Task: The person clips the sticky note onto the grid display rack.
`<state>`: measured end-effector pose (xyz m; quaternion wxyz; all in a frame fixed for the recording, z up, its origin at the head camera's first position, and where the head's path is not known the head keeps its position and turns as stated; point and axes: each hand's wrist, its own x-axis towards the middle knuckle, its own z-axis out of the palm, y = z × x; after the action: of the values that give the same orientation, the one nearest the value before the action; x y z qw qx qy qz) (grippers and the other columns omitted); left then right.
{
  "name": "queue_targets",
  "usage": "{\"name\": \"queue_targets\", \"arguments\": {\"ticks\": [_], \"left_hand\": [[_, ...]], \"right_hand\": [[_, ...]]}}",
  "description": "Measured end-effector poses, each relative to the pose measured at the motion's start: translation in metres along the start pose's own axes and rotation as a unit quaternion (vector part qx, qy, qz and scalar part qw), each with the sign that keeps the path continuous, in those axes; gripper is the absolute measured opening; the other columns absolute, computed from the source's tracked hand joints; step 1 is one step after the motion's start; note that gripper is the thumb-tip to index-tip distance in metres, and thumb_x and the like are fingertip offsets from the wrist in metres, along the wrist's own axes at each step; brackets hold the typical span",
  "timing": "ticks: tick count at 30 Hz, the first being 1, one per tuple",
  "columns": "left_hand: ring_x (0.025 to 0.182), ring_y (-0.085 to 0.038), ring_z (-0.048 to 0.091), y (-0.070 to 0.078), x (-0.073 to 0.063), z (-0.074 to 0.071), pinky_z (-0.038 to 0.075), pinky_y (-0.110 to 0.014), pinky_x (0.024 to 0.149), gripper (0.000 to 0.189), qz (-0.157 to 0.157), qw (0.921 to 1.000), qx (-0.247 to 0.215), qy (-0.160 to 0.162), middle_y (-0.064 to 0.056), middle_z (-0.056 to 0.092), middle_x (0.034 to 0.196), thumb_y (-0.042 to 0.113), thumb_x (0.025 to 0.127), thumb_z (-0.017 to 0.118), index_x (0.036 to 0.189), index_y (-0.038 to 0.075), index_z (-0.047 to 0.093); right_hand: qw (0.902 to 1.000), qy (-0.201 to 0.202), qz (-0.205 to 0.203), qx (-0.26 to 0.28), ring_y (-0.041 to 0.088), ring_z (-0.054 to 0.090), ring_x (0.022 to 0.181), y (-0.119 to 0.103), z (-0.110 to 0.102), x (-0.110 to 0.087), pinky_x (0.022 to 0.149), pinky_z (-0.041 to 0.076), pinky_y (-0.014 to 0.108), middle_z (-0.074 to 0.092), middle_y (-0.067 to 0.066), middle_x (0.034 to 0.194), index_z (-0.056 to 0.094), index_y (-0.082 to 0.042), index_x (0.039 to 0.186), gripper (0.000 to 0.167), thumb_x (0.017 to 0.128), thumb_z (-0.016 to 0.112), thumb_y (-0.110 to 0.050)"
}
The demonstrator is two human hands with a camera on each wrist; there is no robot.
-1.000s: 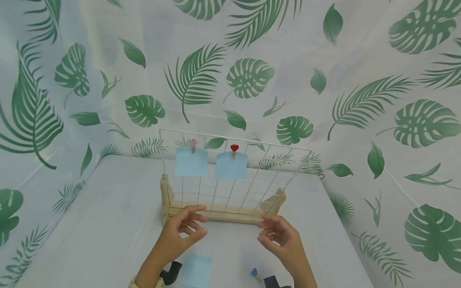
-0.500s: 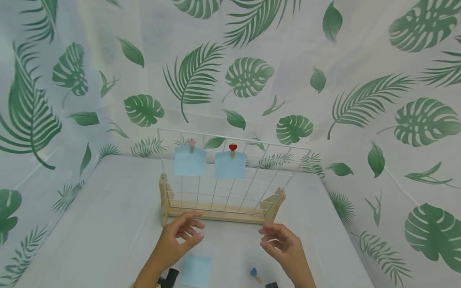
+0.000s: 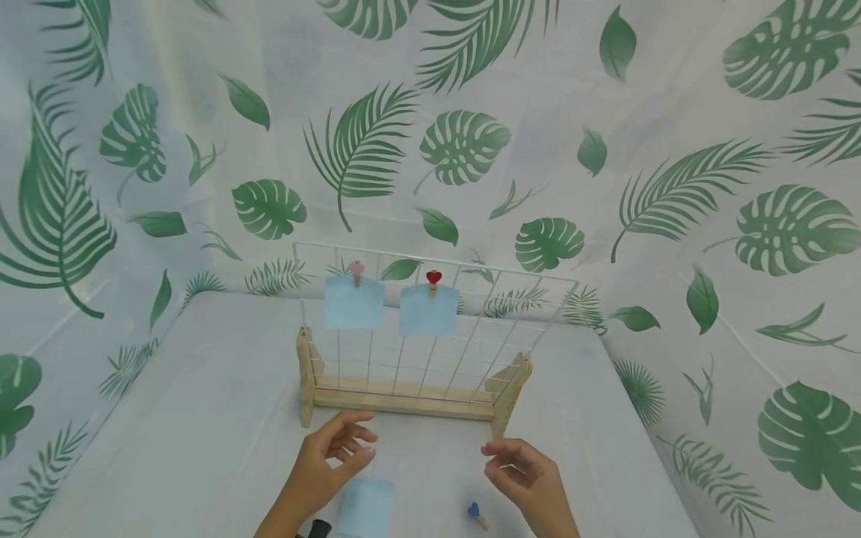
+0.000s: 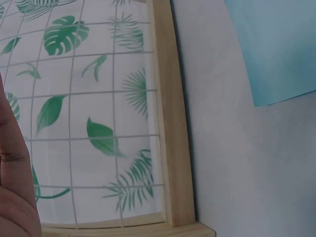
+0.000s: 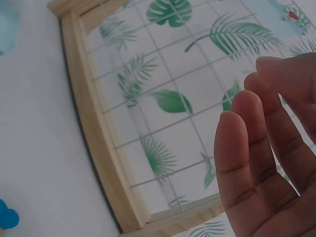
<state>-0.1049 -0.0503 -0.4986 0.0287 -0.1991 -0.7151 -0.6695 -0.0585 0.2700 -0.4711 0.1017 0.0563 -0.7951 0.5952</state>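
Observation:
My left hand [image 3: 329, 459] hovers over the table in front of a wire grid rack, fingers loosely curved and holding nothing. Just below it lies a loose light blue paper [image 3: 366, 508]. To the right, my right hand [image 3: 528, 474] is raised with relaxed fingers, also holding nothing. A small wooden clothespin [image 3: 476, 514] with a blue heart lies on the table near it. On the rack's grid [image 3: 464, 329] hang two blue papers: the left paper [image 3: 353, 305] under a pink-topped clothespin [image 3: 357, 272], the right paper [image 3: 428, 312] under a red-heart clothespin [image 3: 433, 281].
The rack's wooden base [image 3: 403, 402] stands in mid-table, with upright wooden ends. A white cloth covers the table [image 3: 202, 418]. Leaf-patterned sheets [image 3: 471, 67] enclose the back and sides. A black object [image 3: 319, 529] shows beside my left wrist.
Both hands have drawn back from the rack, toward the front of the table. The papers and clothespins stay where they were.

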Motion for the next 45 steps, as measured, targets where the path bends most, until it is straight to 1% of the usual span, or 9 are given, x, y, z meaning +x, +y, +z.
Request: {"name": "queue_targets", "arguments": {"ticks": [3,11,23,29,32,35,39,42,45], "left_hand": [[0.085,-0.010,0.070,-0.005,-0.004,0.001,0.061,-0.028,0.072,0.036,0.000,1.0000,0.001,0.004,0.004,0.077,0.106,0.002,0.100,0.074,0.134,0.008,0.069],[0.084,-0.010,0.071,-0.015,-0.012,0.001,0.060,-0.028,0.069,0.035,0.016,0.9998,0.009,0.012,0.005,0.077,0.104,0.000,0.100,0.074,0.134,0.007,0.068],[0.084,-0.008,0.070,-0.026,-0.023,0.004,0.060,-0.027,0.070,0.034,-0.013,0.9996,0.006,0.023,0.002,0.076,0.103,-0.001,0.100,0.073,0.133,0.005,0.067],[0.085,-0.009,0.069,-0.032,-0.027,0.004,0.057,-0.025,0.072,0.034,-0.050,0.9986,-0.003,0.016,-0.007,0.076,0.105,0.003,0.101,0.073,0.135,0.004,0.067],[0.086,-0.009,0.069,-0.034,-0.028,0.003,0.057,-0.025,0.074,0.036,-0.079,0.9968,-0.007,0.014,-0.012,0.075,0.107,0.006,0.102,0.074,0.137,0.002,0.065],[0.086,-0.011,0.070,-0.035,-0.029,0.002,0.058,-0.026,0.075,0.039,-0.105,0.9944,-0.008,0.014,-0.016,0.074,0.109,0.008,0.102,0.074,0.138,-0.001,0.064],[0.084,-0.018,0.073,-0.039,-0.029,0.003,0.060,-0.026,0.075,0.040,-0.137,0.9903,-0.005,0.022,-0.020,0.074,0.111,0.012,0.102,0.075,0.138,-0.001,0.065],[0.084,-0.022,0.074,-0.042,-0.029,0.002,0.060,-0.026,0.074,0.041,-0.167,0.9853,-0.001,0.033,-0.020,0.074,0.111,0.016,0.102,0.076,0.139,0.001,0.066],[0.085,-0.021,0.074,-0.044,-0.028,0.001,0.058,-0.025,0.075,0.042,-0.192,0.9807,0.010,0.036,-0.017,0.075,0.113,0.020,0.102,0.076,0.139,0.003,0.067]], "right_hand": [[0.9999,0.010,0.010,-0.001,0.009,0.071,0.090,0.003,0.002,-0.003,0.079,0.061,0.023,0.078,-0.003,0.102,0.075,0.002,0.110,0.021,0.092,0.076,0.012],[0.9998,0.001,-0.011,0.016,0.009,0.072,0.088,0.015,0.003,-0.009,0.078,0.061,0.022,0.078,-0.006,0.101,0.074,0.006,0.107,0.019,0.091,0.073,0.016],[0.9991,-0.018,0.016,0.035,0.006,0.072,0.091,0.033,0.005,-0.009,0.079,0.061,0.022,0.079,-0.006,0.101,0.070,0.013,0.106,0.016,0.090,0.070,0.017],[0.9975,-0.040,0.047,0.035,0.008,0.071,0.093,0.040,0.006,-0.010,0.080,0.061,0.023,0.077,-0.010,0.102,0.069,0.015,0.108,0.014,0.094,0.070,0.013],[0.9960,-0.051,0.069,0.023,0.007,0.071,0.093,0.044,0.006,-0.010,0.080,0.061,0.023,0.078,-0.003,0.103,0.070,0.014,0.109,0.015,0.094,0.071,0.011],[0.9929,-0.060,0.102,0.012,0.006,0.070,0.093,0.047,0.005,-0.010,0.081,0.061,0.025,0.078,0.010,0.106,0.071,0.013,0.110,0.015,0.095,0.070,0.010],[0.9852,-0.080,0.151,0.010,0.008,0.070,0.095,0.053,0.002,-0.011,0.084,0.061,0.025,0.075,0.023,0.112,0.070,0.013,0.114,0.019,0.097,0.071,0.004],[0.9793,-0.101,0.175,0.015,0.011,0.070,0.098,0.059,0.000,-0.010,0.085,0.060,0.024,0.073,0.027,0.116,0.069,0.014,0.117,0.025,0.098,0.072,-0.002],[0.9747,-0.118,0.189,0.019,0.010,0.068,0.098,0.067,0.000,-0.011,0.085,0.059,0.025,0.073,0.026,0.118,0.068,0.014,0.119,0.027,0.100,0.072,-0.006]]}}
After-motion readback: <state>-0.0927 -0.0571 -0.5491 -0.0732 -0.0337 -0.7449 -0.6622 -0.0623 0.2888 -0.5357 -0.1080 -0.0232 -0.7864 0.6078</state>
